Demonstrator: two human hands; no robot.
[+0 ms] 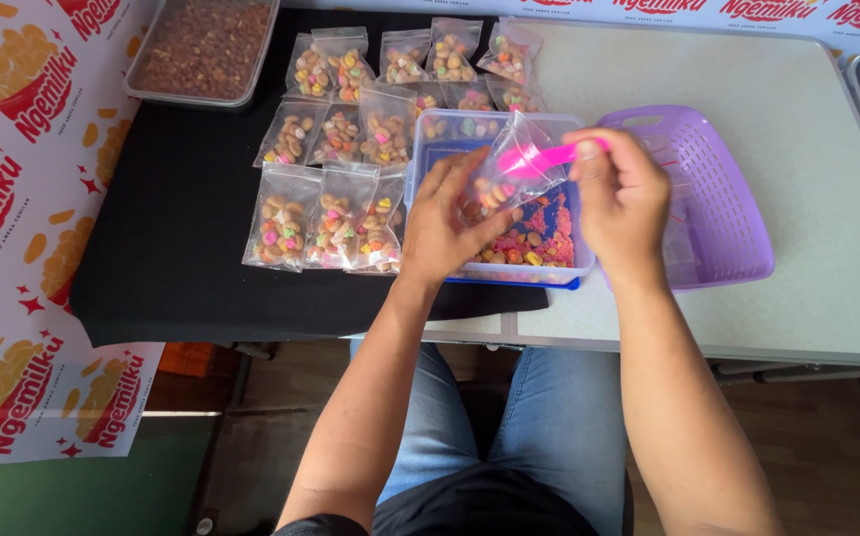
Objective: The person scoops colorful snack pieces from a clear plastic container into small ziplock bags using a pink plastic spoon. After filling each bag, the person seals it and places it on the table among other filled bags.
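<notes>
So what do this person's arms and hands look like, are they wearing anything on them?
Both forearms are bare right up to the bottom edge of the picture, with no sleeves showing. The left hand and right hand wear no gloves, and no rings, watch or bracelets can be seen.

filled bags (pixel 335 169) left of tub (pixel 509 268); basket (pixel 723 199) right; tray (pixel 201 50) behind bags.

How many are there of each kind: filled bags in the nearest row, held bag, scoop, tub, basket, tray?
Filled bags, nearest row: 3
Held bag: 1
Scoop: 1
Tub: 1
Basket: 1
Tray: 1
Total: 8
</notes>
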